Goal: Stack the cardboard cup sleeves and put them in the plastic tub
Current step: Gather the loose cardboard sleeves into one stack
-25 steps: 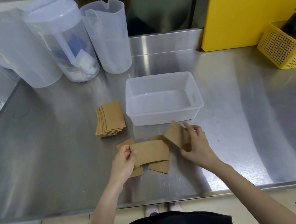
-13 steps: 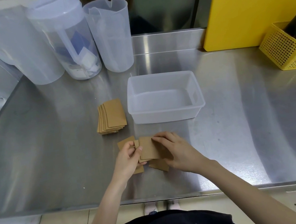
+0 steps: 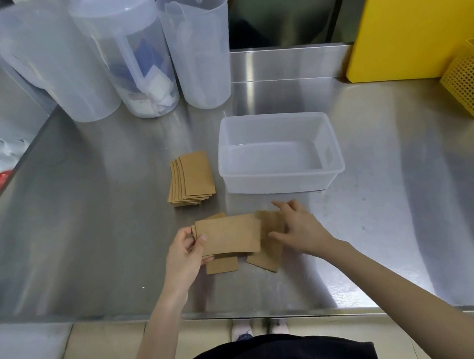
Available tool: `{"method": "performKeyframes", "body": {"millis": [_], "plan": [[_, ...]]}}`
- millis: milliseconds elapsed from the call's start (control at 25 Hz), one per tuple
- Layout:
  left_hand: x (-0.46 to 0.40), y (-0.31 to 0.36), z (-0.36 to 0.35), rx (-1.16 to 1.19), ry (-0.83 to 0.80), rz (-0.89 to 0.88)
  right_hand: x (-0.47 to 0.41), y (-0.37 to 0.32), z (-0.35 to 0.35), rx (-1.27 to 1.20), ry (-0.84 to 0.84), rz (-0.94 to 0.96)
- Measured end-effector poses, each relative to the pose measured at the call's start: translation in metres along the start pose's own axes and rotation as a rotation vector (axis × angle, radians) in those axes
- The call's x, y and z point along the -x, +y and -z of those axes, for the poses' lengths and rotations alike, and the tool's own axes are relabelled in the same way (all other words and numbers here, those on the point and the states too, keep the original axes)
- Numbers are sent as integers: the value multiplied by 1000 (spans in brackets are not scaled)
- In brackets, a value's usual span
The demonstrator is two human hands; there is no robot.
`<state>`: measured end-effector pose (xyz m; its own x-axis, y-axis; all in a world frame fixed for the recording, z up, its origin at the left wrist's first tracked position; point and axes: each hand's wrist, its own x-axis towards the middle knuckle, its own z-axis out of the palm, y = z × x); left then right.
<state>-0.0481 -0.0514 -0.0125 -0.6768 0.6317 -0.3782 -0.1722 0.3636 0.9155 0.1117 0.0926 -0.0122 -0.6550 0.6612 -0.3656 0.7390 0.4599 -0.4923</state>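
Note:
My left hand [image 3: 186,255] pinches the left end of a small bundle of brown cardboard sleeves [image 3: 230,234], held flat just above the steel counter. My right hand [image 3: 299,227] rests with spread fingers on a loose sleeve [image 3: 274,222] lying to the right of the bundle. Two more loose sleeves [image 3: 263,260] lie under and below the bundle. A fanned stack of sleeves [image 3: 193,178] sits left of the translucent plastic tub [image 3: 281,182], which holds nothing and stands just beyond my hands.
Three tall translucent pitchers [image 3: 140,52] stand at the back left. A yellow board [image 3: 417,14] leans at the back right beside a yellow mesh basket [image 3: 473,84]. The counter's front edge [image 3: 244,314] runs close to my body.
The sleeve my right hand carried over has joined the bundle in my left hand. My right hand has drawn back right onto another loose sleeve.

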Motion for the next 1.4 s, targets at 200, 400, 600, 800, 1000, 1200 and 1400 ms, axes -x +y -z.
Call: {"method": "performKeyframes", "body": {"millis": [200, 400, 600, 800, 1000, 1200, 1400], "plan": [[1, -3, 13, 12, 74, 17, -14, -6, -13, 184, -67, -180], [1, -7, 17, 23, 114, 40, -18, -12, -13, 103, -15, -249], [-2, -8, 15, 8, 113, 36, -8, -10, -18, -84, 51, -197], [-3, -5, 13, -9, 110, 21, -1, -11, -9, -452, 164, -76], [0, -4, 12, 11, 48, 3, 4, -23, 14, -536, 170, 21], [4, -1, 9, 83, -45, -29, 0, -51, 10, -186, 55, 259], [6, -2, 8, 119, -81, -53, -10, -72, -4, -133, 5, 312]]}}
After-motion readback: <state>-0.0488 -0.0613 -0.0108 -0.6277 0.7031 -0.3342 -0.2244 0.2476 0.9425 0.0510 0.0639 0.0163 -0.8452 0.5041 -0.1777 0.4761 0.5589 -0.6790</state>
